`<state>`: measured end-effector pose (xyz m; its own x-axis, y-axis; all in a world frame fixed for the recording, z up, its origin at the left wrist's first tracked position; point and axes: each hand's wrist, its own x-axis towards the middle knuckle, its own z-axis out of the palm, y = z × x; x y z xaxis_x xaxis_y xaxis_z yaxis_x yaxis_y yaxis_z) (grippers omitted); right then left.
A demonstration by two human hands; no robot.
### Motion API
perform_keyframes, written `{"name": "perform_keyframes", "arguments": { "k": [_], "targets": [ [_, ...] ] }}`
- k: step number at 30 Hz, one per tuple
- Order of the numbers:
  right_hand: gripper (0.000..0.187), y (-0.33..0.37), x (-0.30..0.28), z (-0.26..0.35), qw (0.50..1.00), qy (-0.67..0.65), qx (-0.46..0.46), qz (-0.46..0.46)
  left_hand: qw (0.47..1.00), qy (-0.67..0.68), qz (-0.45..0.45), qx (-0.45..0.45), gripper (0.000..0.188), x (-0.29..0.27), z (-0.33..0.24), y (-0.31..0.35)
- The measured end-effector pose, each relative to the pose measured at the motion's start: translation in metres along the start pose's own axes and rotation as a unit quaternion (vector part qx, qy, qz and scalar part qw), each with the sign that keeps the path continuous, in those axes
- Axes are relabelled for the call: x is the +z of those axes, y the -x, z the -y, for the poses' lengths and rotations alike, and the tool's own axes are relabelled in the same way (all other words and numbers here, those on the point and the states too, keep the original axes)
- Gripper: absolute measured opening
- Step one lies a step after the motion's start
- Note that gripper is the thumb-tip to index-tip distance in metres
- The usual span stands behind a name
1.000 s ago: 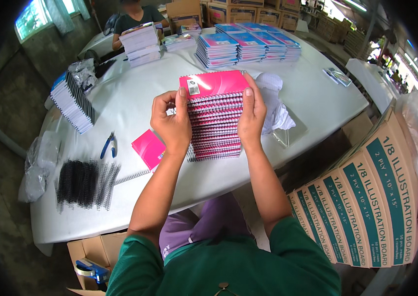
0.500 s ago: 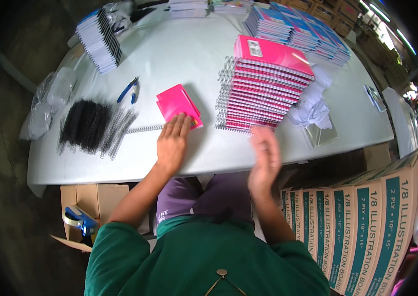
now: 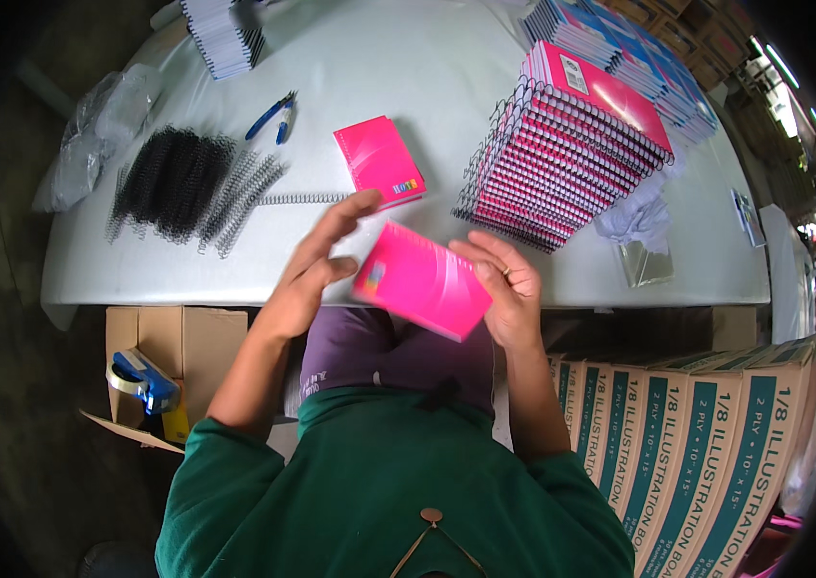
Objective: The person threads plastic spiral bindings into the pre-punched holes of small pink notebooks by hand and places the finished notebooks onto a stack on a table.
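Note:
A small pink notebook [image 3: 422,284], slightly blurred, is tilted in the air above the table's near edge. My right hand [image 3: 512,289] grips its right end between thumb and fingers. By its left end, my left hand [image 3: 311,270] has its thumb and fingers spread apart, not closed on it. Just beyond lies a short pile of pink notebooks [image 3: 379,159]. A single wire coil [image 3: 307,198] stretches left from that pile toward a bunch of black spiral coils [image 3: 177,178]. Blue-handled pliers [image 3: 273,118] rest behind the coils.
On the right stands a tall stack of spiral-bound pink notebooks [image 3: 567,159], with crumpled white material [image 3: 634,217] beside it. Blue notebooks [image 3: 663,72] fill the far right. Clear plastic bags [image 3: 104,130] hang at the left edge. Cartons [image 3: 697,433] stand lower right; an open box [image 3: 210,347] lower left.
My left hand has come up off the short pink pile and opened. My right hand, empty beside the tall stack before, has moved inward and now holds a pink notebook. The view has shifted.

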<state>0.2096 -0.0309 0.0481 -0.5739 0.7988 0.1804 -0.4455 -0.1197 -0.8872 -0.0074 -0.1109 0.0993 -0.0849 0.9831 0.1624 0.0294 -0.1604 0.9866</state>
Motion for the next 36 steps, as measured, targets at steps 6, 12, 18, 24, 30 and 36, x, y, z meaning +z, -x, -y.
{"name": "perform_keyframes", "arguments": {
  "k": [6,12,18,24,30,36],
  "targets": [
    [0.035,-0.029,-0.003,-0.011,0.941,0.272,-0.186,0.072,0.989,0.106,-0.106,0.007,0.02,0.021,0.067,-0.009],
    [0.035,-0.031,-0.007,-0.037,0.986,0.154,-0.05,0.037,0.938,-0.3,-0.157,0.067,0.032,0.018,0.092,-0.01],
    [0.027,-0.034,-0.009,-0.045,0.97,0.237,-0.033,0.037,0.768,-0.624,-0.138,0.047,0.023,-0.057,0.09,-0.029],
    [0.029,-0.036,-0.009,-0.046,0.977,0.209,-0.038,0.003,0.946,-0.321,-0.054,0.004,0.024,-0.052,0.052,-0.021],
    [0.028,-0.036,-0.012,-0.047,0.979,0.205,-0.021,-0.001,0.95,-0.307,-0.013,-0.051,0.034,-0.042,0.045,-0.023],
    [0.026,-0.036,-0.012,-0.045,0.977,0.211,-0.019,0.01,0.963,-0.226,-0.019,-0.146,0.045,-0.043,0.051,-0.033]
  ]
}}
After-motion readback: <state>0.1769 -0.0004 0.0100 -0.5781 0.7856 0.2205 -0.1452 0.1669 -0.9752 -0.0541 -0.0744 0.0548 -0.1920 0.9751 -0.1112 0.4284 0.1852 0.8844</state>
